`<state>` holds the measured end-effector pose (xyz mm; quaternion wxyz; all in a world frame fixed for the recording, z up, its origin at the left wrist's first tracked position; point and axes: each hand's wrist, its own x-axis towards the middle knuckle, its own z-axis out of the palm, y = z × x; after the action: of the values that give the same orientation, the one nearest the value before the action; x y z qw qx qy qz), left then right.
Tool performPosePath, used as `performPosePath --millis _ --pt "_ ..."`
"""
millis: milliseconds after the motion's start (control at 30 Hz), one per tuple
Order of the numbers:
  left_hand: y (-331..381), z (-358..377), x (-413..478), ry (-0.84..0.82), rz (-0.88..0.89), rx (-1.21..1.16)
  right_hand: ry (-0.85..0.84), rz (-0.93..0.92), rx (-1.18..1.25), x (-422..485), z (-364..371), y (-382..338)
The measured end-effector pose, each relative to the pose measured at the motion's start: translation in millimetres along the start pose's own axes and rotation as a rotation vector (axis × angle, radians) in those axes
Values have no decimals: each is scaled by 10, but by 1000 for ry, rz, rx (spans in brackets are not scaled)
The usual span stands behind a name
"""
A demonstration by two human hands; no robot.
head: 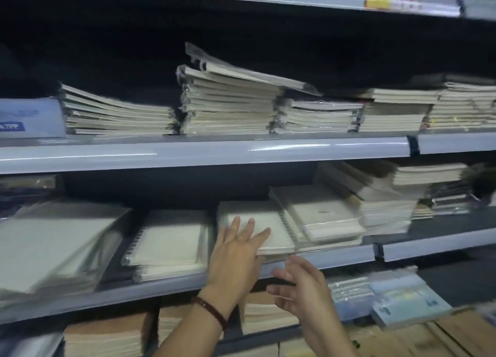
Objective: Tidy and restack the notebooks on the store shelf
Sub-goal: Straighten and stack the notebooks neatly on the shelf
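left grip (236, 254): fingers spread wide, laid flat on the cream notebook stack (271, 230) at the front of the middle shelf (335, 258). right grip (300, 287): fingers loosely apart, nothing held, just before the shelf edge. spiral notebooks (169, 244) are stacked to the left; further stacks (228, 101) are kept on the upper shelf (204, 152).

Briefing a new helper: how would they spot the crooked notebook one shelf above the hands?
On the grey shelf above the one the left hand reaches into, find the tallest stack, near the middle. Its top notebook lies tilted, left end raised, in loose clear wrap that overhangs the stack to the right; the others lie flat.
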<state>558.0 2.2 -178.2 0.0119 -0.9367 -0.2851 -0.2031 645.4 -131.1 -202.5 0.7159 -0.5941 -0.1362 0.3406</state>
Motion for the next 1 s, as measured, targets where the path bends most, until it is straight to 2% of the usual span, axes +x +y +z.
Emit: performPosePath --millis 167,433,533,600,700,800,900,1000 --pt "-42 96 52 4 23 65 -3 -39 7 38 -33 11" --pt "-219 -204 -228 170 25 -203 -52 -125 40 -26 130 -50" --pt "-269 -279 -410 280 -14 -390 -94 -133 32 -96 314 -35" --pt "-256 -304 -531 395 -85 -635 -128 -137 37 -147 443 -10" --pt "-145 -441 -678 551 -256 -1073 -163 -117 47 -199 646 104" --pt "-132 -521 -759 696 -440 -1314 -171 -29 33 -281 879 235" --pt "-227 -454 -848 686 -566 -1560 -283 6 65 -366 1076 362" --pt "-359 -394 -978 586 -645 -1647 -314 28 125 -433 1192 426"
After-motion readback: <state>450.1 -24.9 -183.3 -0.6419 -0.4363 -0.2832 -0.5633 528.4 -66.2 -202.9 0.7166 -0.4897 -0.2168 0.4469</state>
